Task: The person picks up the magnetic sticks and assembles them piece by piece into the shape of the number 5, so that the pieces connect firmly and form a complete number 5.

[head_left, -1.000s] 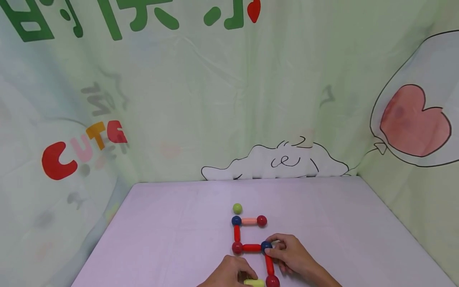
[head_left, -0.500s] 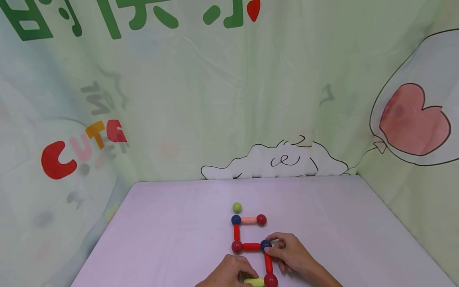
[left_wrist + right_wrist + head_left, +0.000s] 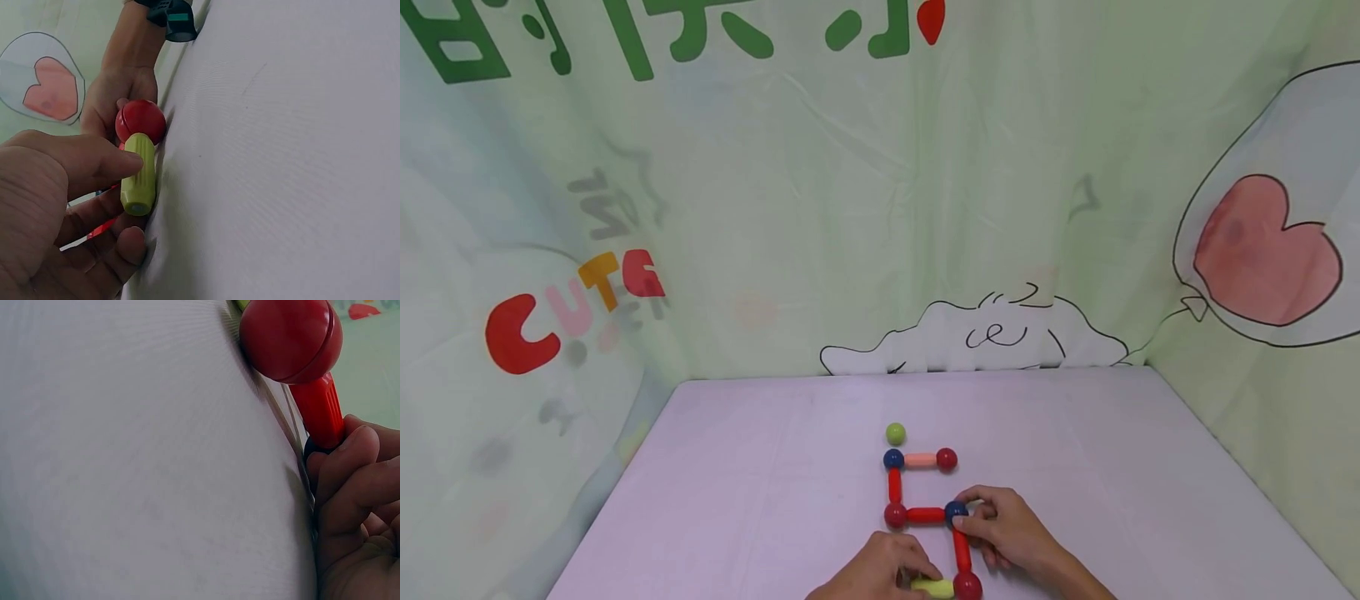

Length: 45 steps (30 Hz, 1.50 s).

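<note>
My left hand pinches a yellow-green magnetic rod at the table's near side. The rod's far end meets a dark red ball in the left wrist view. My right hand holds a blue ball between thumb and fingers. From that blue ball one red rod runs down to the dark red ball. Another red rod leads left to a second dark red ball. In the right wrist view the fingers hide most of the blue ball.
The chain continues up through a red rod to another blue ball, then a pink rod and a red ball. A loose green ball lies just behind. A printed curtain encloses the pale table.
The near dark red ball has shifted slightly left, closing the narrow gap to the yellow-green rod's end. Both hands keep their holds and have barely moved.
</note>
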Tool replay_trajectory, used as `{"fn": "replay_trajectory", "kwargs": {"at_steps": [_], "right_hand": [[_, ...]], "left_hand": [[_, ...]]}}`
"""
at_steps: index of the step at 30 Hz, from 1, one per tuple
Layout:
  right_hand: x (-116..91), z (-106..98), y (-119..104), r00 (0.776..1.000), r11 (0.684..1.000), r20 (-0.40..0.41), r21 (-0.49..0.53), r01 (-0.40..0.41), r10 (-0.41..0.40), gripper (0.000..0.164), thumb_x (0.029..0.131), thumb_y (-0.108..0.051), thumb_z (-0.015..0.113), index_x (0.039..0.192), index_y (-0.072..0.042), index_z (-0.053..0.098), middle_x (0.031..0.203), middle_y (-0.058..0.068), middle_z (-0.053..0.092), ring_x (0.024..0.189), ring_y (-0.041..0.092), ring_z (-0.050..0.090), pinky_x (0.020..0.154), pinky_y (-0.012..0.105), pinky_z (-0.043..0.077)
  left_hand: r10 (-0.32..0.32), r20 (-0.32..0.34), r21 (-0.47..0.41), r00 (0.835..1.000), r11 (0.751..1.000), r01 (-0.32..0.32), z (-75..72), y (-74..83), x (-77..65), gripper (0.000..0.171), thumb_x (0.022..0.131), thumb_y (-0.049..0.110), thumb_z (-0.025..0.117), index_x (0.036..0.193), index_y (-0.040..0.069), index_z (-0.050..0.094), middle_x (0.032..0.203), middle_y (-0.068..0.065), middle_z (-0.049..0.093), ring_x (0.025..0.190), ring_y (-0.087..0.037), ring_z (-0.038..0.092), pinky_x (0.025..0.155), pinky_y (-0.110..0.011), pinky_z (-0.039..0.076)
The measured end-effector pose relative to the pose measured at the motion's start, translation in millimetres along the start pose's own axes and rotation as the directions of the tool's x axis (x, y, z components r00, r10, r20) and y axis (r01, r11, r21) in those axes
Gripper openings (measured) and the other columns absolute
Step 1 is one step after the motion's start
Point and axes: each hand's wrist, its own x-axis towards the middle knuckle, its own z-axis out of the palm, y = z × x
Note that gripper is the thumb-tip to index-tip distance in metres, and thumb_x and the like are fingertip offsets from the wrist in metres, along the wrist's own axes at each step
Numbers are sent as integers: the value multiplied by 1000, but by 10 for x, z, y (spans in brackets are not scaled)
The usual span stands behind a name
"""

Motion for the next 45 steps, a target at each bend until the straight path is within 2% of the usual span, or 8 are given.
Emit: {"fn": "replay_trajectory", "kwargs": {"at_steps": [6,9,13,17,23,32,41,45], "right_hand": [[-4,16,3,1000,1000,-6,0,1,-1,44,89,-25,78,124,-2,64,65,7,61,44,15,53,48,23,44],[4,20,-4,1000,1000,-3,1,8,-8,44,90,-25,78,124,-2,64,65,7,61,44,15,52,47,23,44],[11,18,-10,1000,1000,-8,-3,14,-14,44,90,-25,78,124,-2,64,66,7,61,44,15,52,47,23,43],[14,11,-6,1000,1000,-16,-14,12,-12,44,89,-25,78,124,-2,64,66,7,61,44,15,53,47,24,44],[20,-5,12,999,1000,-32,-15,3,-4,46,88,-26,79,125,-2,64,66,8,61,43,16,52,46,23,44],[13,2,1,999,1000,-40,-19,0,0,46,89,-25,79,125,-2,64,66,8,60,43,16,53,47,24,44],[0,26,-4,999,999,-42,-39,-15,13,44,89,-24,79,124,-2,64,66,8,60,44,16,52,46,24,43],[-4,30,-4,999,999,-40,-39,-9,7,44,89,-24,78,124,-2,64,65,8,60,43,16,52,46,24,43]], "left_hand": [[-153,-66,-38,986,988,150,-114,136,7,20,91,17,75,111,17,78,88,14,65,76,-3,57,70,-18,52],[-113,-119,34,986,992,118,-245,177,51,17,91,17,75,108,17,77,87,16,65,77,-3,56,71,-18,52],[40,-191,190,981,982,-3,-448,175,141,15,92,12,74,107,11,76,82,16,61,75,-3,56,69,-18,52],[102,-274,271,956,962,-25,-611,157,247,15,92,11,73,106,9,75,80,14,59,76,-8,57,66,-18,51],[110,-373,320,921,947,16,-709,87,467,16,91,12,73,107,9,73,87,12,60,82,-14,58,70,-18,52],[27,-513,403,858,890,213,-758,2,668,28,91,22,75,118,15,70,115,-1,59,106,-15,55,88,-30,55],[-20,-630,357,776,880,313,-779,-222,844,40,87,22,78,125,18,66,124,-2,49,114,-19,48,92,-37,54],[-36,-630,365,775,868,337,-774,-306,917,47,88,23,77,133,20,64,134,-4,50,123,-22,46,96,-40,53]]}}
